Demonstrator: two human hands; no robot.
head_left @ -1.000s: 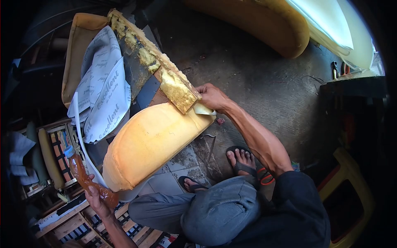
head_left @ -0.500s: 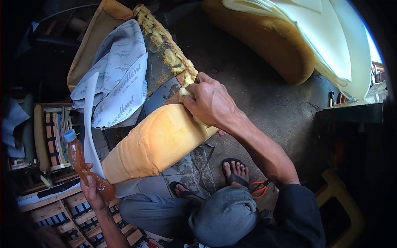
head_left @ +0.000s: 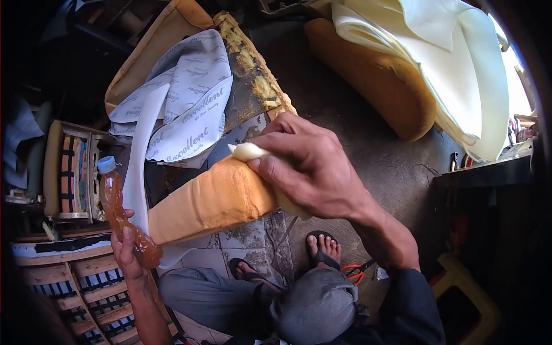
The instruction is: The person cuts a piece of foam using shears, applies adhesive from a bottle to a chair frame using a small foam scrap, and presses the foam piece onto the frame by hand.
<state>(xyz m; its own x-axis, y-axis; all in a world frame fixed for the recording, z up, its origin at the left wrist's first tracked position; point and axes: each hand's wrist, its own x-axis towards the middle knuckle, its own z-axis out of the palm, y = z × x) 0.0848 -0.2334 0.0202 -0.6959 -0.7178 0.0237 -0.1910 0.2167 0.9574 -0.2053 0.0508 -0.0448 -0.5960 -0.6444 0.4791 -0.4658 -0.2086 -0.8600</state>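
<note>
My left hand (head_left: 127, 253) is wrapped around a squeezed plastic bottle (head_left: 115, 201) with a blue cap and amber, glue-like liquid inside. The bottle is held beside the left end of an orange-tan foam block (head_left: 201, 201). At the block's other end, my right hand (head_left: 313, 167) is closed in a pinch on a cream foam piece (head_left: 247, 151). That piece lies against the block's upper edge, and part of it is hidden behind my fingers. A thin white foam strip (head_left: 141, 149) rises behind the bottle.
White sheeting printed "Excellent" (head_left: 187, 109) lies over a worn seat panel with torn yellow foam (head_left: 247, 49). A brown cushion (head_left: 374, 80) under cream foam sheets (head_left: 460, 75) stands at upper right. Orange-handled scissors (head_left: 355, 275) lie by my foot. Slatted wooden frames (head_left: 86, 282) are at left.
The foam block has turned, showing more of its end face. My right hand has shifted right in view with the cream foam piece. My left hand keeps the bottle.
</note>
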